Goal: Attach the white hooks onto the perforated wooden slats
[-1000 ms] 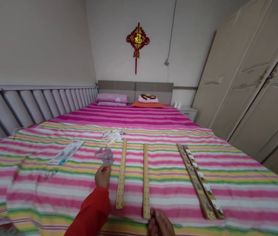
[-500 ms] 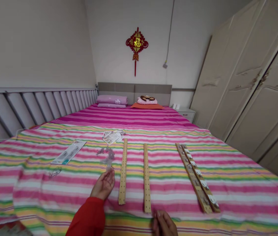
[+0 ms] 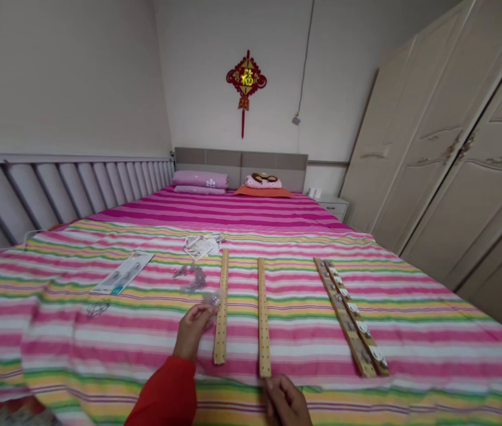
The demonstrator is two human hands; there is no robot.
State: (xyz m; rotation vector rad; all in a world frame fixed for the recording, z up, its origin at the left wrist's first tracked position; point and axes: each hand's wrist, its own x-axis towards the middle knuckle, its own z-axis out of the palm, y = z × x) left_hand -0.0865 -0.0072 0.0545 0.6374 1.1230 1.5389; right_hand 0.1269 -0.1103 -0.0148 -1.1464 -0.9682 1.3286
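Observation:
My left hand [image 3: 195,325] has its thumb and fingers pinched together on a small clear plastic bag [image 3: 212,297]. The bag is just left of a perforated wooden strip [image 3: 221,319], partly over its edge. More clear plastic bags [image 3: 194,279] lie beyond that hand. A second perforated wooden strip [image 3: 263,313] lies parallel to the first. At its near end is my right hand [image 3: 286,399], fingers closed and tips at or against the strip's end. Whatever those fingers hold, if anything, is hidden.
Two more strips [image 3: 344,313] on the right carry white round pieces and clear packets. To the left lie a packaging card [image 3: 124,273] and a loop of thin wire or string [image 3: 99,307]. Papers and packets [image 3: 203,244] sit farther back on the striped bedspread [image 3: 144,349].
My left hand has moved right with the plastic bag, toward the first strip, and turned over. My right hand has shifted forward and left to the second strip's near end.

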